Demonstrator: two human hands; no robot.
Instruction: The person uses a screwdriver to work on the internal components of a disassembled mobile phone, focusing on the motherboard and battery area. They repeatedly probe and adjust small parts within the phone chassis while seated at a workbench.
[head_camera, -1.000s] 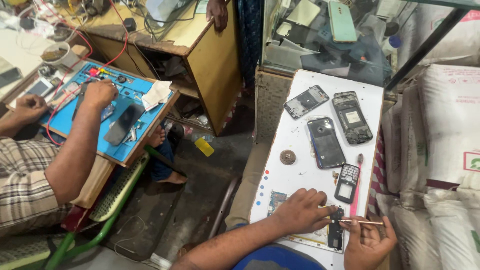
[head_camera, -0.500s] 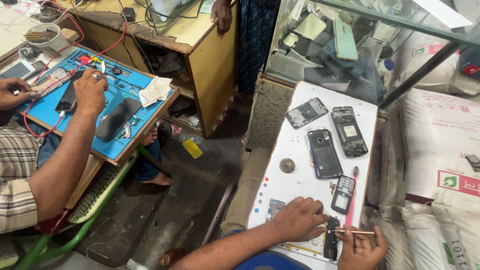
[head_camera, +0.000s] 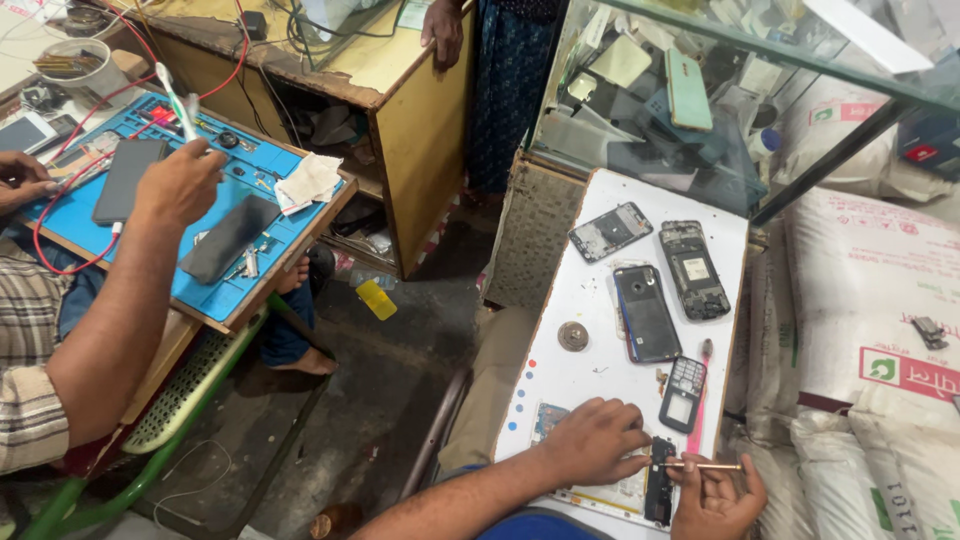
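**Dark circuit strip under my two hands on the white board**

Narrow dark phone circuit strip (head_camera: 659, 482) lies at the near end of the white work board (head_camera: 600, 300), touching the pale printed sheet beneath it. My left hand (head_camera: 597, 440) rests palm-down just beside it, fingers curled loosely on the board, pressing rather than gripping anything. My right hand (head_camera: 715, 495) is pinched around a slim brass-coloured tool (head_camera: 705, 466), whose tip meets the strip.

On the board I count four more phone pieces: a grey opened back shell (head_camera: 610, 231), a black bare phone chassis (head_camera: 693, 270), a dark glass-fronted phone (head_camera: 646, 313) and a small black keypad frame (head_camera: 682, 394). One round metal disc (head_camera: 573, 336) sits near the board's left edge, and one pink-handled brush (head_camera: 698, 400) lies along the keypad frame.

Behind the board stands a glass display case (head_camera: 700, 110); white woven sacks (head_camera: 860, 300) are stacked to the right. The floor is dark, dusty concrete. To the left, another person's hand (head_camera: 180, 185) works over a blue repair mat (head_camera: 215, 285) bearing two dark phones. A wooden counter (head_camera: 400, 90) stands beyond.
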